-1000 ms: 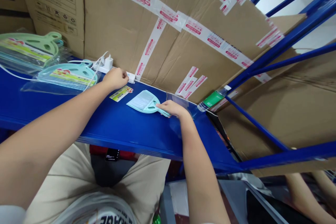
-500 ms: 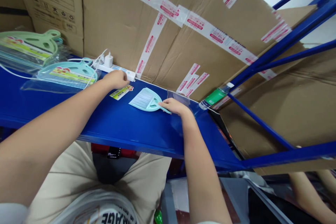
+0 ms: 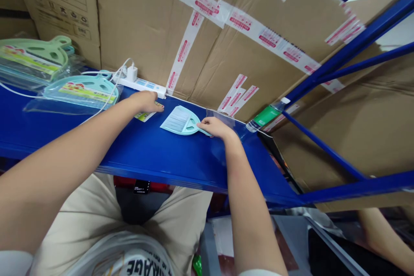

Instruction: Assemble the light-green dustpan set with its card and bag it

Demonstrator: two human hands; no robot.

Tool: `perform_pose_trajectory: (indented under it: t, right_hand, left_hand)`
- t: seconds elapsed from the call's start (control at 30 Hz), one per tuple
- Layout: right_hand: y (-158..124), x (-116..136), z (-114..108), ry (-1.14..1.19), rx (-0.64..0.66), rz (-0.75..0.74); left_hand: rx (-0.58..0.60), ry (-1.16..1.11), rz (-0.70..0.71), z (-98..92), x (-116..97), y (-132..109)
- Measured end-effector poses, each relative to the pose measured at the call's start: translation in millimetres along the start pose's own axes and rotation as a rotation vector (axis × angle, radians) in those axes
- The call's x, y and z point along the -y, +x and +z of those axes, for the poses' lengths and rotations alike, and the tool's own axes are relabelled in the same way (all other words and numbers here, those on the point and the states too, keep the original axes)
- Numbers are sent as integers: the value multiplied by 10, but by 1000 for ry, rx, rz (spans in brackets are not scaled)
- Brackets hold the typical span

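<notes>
Pale blue brush-and-dustpan set (image 3: 180, 120): out of any bag, flat on the blue shelf (image 3: 168, 159), brush nested in pan. Right hand (image 3: 215, 127) grasps its handle, thumb and fingers closed round it. Printed card (image 3: 143, 117) lies apart from the set, partly under left hand (image 3: 145, 101); cannot tell whether those fingers grip it. Clear film (image 3: 223, 116) sits by the right hand. Judgement: unwrapping of this set looks done. Farther left, a blue set (image 3: 80, 86) and a green set (image 3: 42, 49) remain bagged, cards inside.
</notes>
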State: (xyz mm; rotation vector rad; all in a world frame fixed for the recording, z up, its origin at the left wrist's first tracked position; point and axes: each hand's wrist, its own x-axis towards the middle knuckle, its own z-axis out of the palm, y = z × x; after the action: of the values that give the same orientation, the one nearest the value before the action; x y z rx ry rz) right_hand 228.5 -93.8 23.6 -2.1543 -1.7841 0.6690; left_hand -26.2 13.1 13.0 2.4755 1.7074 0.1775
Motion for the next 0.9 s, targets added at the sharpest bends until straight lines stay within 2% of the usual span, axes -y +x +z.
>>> perform_pose_trajectory:
  t: [0.23,0.6,0.9]
  right_hand:
    - [31,-30,11,20,-1,-12]
    - [52,-62,17,27,11,-23]
    - [14,-13,9,34,-5,-3]
  left_hand:
    - [-2,-101,46,48,11,46]
    - [67,-190,179,61,-10,35]
    - [100,-177,154,34,-68,-32]
